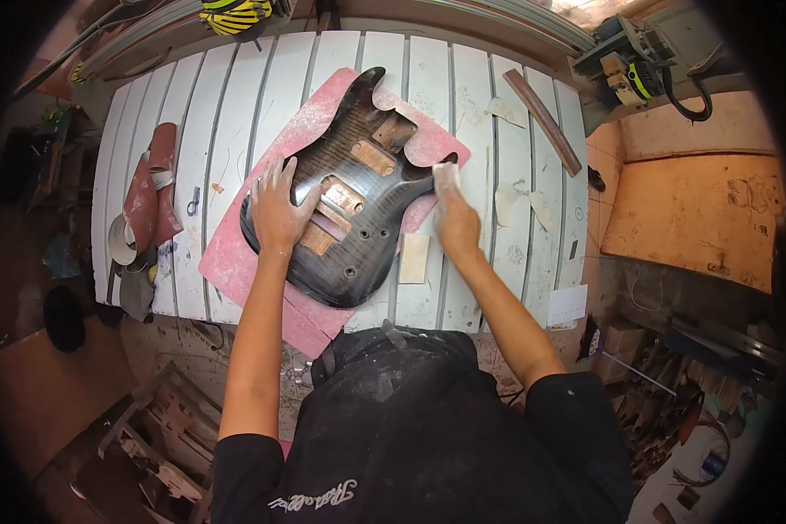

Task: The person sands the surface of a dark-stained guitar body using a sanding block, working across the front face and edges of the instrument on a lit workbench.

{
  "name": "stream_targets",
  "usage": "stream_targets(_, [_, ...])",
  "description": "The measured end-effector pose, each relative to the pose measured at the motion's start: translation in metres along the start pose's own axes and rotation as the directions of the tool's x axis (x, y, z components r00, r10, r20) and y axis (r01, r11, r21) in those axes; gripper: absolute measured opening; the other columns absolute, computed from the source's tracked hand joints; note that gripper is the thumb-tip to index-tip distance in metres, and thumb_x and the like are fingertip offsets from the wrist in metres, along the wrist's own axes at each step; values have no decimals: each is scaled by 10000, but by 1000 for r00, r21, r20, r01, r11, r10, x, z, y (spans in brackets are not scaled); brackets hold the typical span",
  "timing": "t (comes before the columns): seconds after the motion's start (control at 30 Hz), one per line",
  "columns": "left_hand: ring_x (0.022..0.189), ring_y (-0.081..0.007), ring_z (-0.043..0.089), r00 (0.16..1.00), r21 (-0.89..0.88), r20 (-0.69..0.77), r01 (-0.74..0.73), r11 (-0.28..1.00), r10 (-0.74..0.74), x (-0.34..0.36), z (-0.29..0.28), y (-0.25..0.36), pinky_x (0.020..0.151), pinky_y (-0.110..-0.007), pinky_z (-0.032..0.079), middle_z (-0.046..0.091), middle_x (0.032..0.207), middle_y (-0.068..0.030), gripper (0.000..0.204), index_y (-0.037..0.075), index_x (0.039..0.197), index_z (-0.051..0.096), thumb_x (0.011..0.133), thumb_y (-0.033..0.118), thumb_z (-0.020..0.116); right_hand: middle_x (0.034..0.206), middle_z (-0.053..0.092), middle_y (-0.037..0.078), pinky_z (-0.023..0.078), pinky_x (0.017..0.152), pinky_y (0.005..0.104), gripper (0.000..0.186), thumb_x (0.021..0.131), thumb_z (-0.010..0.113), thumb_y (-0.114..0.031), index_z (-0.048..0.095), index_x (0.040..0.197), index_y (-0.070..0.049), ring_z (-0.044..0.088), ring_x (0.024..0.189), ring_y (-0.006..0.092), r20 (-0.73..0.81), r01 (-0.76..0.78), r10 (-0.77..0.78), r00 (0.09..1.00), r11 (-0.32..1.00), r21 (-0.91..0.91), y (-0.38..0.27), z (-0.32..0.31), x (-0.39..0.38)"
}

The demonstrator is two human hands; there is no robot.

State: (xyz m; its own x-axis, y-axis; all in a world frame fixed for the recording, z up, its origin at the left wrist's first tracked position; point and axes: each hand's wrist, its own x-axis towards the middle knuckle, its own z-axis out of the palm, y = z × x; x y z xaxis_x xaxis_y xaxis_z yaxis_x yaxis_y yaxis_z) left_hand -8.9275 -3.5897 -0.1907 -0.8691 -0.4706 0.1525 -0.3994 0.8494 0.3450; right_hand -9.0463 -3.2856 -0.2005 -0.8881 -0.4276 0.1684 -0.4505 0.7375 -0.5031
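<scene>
A dark, wood-grained electric guitar body [371, 246] with routed cavities lies tilted on a dusty pink pad [227, 249]. My left hand [277, 205], whitened with dust, rests flat on the left side of the body with fingers spread. At the right horn, my right hand [454, 218] is closed on a small pale piece of sandpaper [446, 177], which touches the horn's edge. A pale rectangular block [413, 259] lies between the body and my right forearm.
Under the pad is a white slatted table [463, 306]. Reddish sandpaper sheets [148, 196] are piled at its left. A brown wooden strip [543, 122] and pale scraps [508, 205] lie on the right. Power tools [624, 70] sit beyond the far right corner.
</scene>
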Motion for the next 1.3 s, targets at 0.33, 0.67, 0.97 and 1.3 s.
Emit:
stream_targets(0.33, [1503,-339,422,1000,5,5,1,1000,-1,-1,-1,0,1263,-523,263,487,1611,-162,779,88,1499,580,909,585,692,1550,528,178,579,802,553,608,934,480,-15,539,1519,-170,712,908,455,159,69,-59,986,996,-58,24,0,2])
stream_targets(0.67, [1504,-345,421,1000,-8,1,-4,1000,4,0,-3,3,1262,-525,259,492,1606,-166,791,75,1494,583,912,601,684,1551,526,173,595,850,497,703,895,488,21,507,1552,-227,723,1022,423,398,25,27,917,992,-126,25,0,-9])
stream_targets(0.97, [1504,-340,424,1000,-22,4,9,1000,-9,-1,-3,0,1263,-529,257,493,1606,-166,784,77,1492,585,909,592,689,1494,573,184,586,912,517,618,931,515,-43,541,1527,-204,710,1059,429,271,107,-130,954,989,99,-35,-10,-4])
stream_targets(1.3, [1502,-338,426,1000,-13,-6,8,1000,-8,-1,-1,1,1264,-527,260,490,1610,-159,759,86,1491,588,912,566,692,1433,618,203,560,997,492,641,956,470,-53,508,1554,-282,683,1164,406,377,-61,92,921,994,-94,-22,-13,18])
